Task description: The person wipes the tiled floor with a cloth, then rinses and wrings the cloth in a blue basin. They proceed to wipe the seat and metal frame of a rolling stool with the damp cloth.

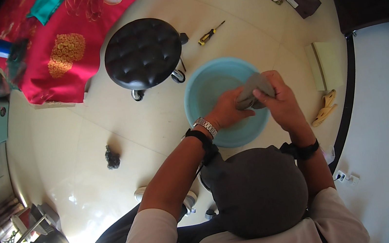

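A grey-brown cloth (257, 85) is bunched between my two hands above the right part of a light blue plastic basin (189, 92). My left hand (229, 107) grips the cloth's left end, with the thumb pointing right. On its wrist are a metal-band watch (205, 127) and a black strap. The cloth's right end is held by my right hand (282, 100), its thumb pressed on top. Shallow, slightly cloudy water (214, 91) seems to lie in the basin, partly hidden by my left hand.
Beyond the basin stand a round black padded stool (143, 52) on casters and a yellow-and-black screwdriver (210, 34). Yellow slippers (324, 108) and a pale green box (323, 65) lie right. A dark steel-wool-like clump (112, 157) rests left. Red fabric (87, 62) hangs at upper left.
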{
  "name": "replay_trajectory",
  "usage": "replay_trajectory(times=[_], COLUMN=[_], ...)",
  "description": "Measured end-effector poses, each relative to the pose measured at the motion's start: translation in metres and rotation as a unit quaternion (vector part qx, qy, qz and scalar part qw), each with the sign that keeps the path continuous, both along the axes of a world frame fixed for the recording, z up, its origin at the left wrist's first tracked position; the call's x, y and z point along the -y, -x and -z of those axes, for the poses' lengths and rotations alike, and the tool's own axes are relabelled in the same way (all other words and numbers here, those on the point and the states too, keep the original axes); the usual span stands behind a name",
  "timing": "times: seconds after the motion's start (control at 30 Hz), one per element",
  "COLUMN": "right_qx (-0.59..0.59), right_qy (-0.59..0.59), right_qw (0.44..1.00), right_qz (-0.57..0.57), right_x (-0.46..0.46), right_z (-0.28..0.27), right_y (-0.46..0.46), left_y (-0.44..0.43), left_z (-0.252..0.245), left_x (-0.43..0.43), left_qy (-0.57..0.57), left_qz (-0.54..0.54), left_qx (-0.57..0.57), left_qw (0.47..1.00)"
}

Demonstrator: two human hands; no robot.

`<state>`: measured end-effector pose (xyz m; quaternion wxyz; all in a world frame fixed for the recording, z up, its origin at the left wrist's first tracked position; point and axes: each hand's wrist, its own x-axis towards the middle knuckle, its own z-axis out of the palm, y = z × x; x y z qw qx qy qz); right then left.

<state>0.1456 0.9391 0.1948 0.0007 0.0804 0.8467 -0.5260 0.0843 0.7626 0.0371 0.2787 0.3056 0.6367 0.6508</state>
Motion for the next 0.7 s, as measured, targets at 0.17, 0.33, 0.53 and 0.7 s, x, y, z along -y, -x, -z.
replay_trajectory(times=[0.17, 0.33, 0.53, 0.7], right_qx=[0.011, -0.070, -0.170, -0.107], right_qy=[0.085, 0.055, -0.276, -0.306], right_qw=[0.995, 0.989, 0.946, 0.917], right_qz=[0.055, 0.118, -0.008, -0.233], right_x=[-0.017, -0.014, -0.008, 0.026], right_z=[-0.034, -0.007, 0.043, 0.062], right_y=[0.012, 0.026, 0.019, -0.020], left_y=[0.000, 0.006, -0.009, -0.016], left_z=[0.014, 0.014, 0.004, 0.011], left_x=[0.002, 0.008, 0.014, 0.011], left_qy=[0.054, 0.059, -0.162, -0.236], left_qz=[0.022, 0.063, -0.020, -0.067], left_qx=[0.207, 0.318, 0.614, 0.665], left_qw=[0.976, 0.944, 0.773, 0.706])
